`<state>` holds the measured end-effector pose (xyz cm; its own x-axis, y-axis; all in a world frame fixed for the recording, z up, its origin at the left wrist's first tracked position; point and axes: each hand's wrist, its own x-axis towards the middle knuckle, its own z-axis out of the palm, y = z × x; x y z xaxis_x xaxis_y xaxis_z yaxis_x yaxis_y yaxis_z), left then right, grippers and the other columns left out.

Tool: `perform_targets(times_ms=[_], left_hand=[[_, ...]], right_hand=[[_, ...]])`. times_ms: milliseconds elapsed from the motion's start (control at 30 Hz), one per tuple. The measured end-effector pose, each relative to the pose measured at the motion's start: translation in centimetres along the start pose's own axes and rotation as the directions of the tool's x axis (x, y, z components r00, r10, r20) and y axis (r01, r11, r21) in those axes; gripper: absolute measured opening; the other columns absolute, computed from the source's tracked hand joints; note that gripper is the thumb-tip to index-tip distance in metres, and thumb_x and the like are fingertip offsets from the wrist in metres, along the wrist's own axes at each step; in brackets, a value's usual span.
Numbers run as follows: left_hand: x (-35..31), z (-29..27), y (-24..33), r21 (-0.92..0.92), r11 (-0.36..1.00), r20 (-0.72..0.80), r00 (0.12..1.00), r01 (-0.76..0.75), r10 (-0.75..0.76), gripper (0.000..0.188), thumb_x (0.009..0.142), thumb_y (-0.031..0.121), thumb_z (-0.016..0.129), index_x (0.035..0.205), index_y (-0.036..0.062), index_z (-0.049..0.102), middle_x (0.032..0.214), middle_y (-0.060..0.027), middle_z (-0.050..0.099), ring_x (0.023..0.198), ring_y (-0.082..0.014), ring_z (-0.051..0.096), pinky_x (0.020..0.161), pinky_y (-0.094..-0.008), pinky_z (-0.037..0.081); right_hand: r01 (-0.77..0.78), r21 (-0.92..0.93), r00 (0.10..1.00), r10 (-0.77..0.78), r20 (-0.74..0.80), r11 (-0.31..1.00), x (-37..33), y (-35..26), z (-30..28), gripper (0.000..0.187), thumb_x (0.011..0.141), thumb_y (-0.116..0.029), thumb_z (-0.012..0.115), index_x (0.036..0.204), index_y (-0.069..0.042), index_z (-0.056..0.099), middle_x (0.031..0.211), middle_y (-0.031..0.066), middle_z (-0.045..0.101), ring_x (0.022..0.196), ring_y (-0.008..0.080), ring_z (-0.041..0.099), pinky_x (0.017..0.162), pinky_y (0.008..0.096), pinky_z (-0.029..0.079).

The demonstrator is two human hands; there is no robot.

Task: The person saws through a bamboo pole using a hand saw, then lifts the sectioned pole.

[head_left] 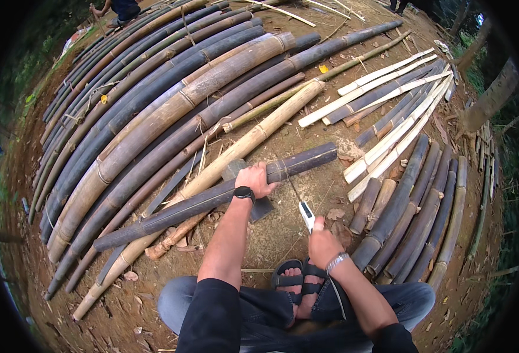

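My left hand (pixel 255 179), closed, presses down on a dark bamboo pole (pixel 180 210) lying slantwise in front of me. In my right hand (pixel 325 246) is the white handle of a handsaw (pixel 307 215). Its thin blade runs up and away to the pole, meeting it near a node just right of my left hand; how deep it sits I cannot tell. The pole crosses a pale bamboo pole (pixel 274 120), and a grey block (pixel 234 169) shows partly beside my left hand. A dark flat piece (pixel 261 209) sticks out below the pole.
Long bamboo poles (pixel 171 112) fill the left side. Pale split strips (pixel 383 154) fan out at the right, above several short dark bamboo lengths (pixel 400 217). My sandalled feet (pixel 291 279) are close below the saw. Another person (pixel 124 9) is at the far left; tree trunks (pixel 491 97) stand right.
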<state>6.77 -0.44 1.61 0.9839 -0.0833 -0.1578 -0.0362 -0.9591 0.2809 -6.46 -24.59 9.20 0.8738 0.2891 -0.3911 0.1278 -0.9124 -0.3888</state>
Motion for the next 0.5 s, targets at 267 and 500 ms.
perform_targets(times_ms=[267,500], left_hand=[[0.3,-0.2,1.2,-0.023,1.000,-0.062,0.998,0.008,-0.009,0.059,0.077,0.051,0.072,0.103,-0.0004,0.060,0.105,-0.0213,0.068,0.098,-0.0336,0.068,0.084,-0.0437,0.054],[-0.3,0.4,1.1,-0.024,1.000,-0.095,0.995,0.006,-0.008,0.056,0.077,0.046,0.073,0.105,-0.0009,0.058,0.105,-0.0210,0.068,0.097,-0.0360,0.068,0.085,-0.0426,0.055]], right_hand=[[-0.020,0.028,1.000,0.020,-0.007,0.999,1.5,1.8,0.7,0.044,0.094,-0.017,0.052,0.121,0.013,0.032,0.072,0.0336,0.063,0.068,0.0513,0.065,0.063,0.0604,0.051],[-0.041,0.009,0.999,0.041,0.019,0.999,-1.7,0.0,-0.3,0.055,0.090,-0.012,0.049,0.132,0.016,0.027,0.079,0.0343,0.065,0.076,0.0502,0.067,0.070,0.0572,0.053]])
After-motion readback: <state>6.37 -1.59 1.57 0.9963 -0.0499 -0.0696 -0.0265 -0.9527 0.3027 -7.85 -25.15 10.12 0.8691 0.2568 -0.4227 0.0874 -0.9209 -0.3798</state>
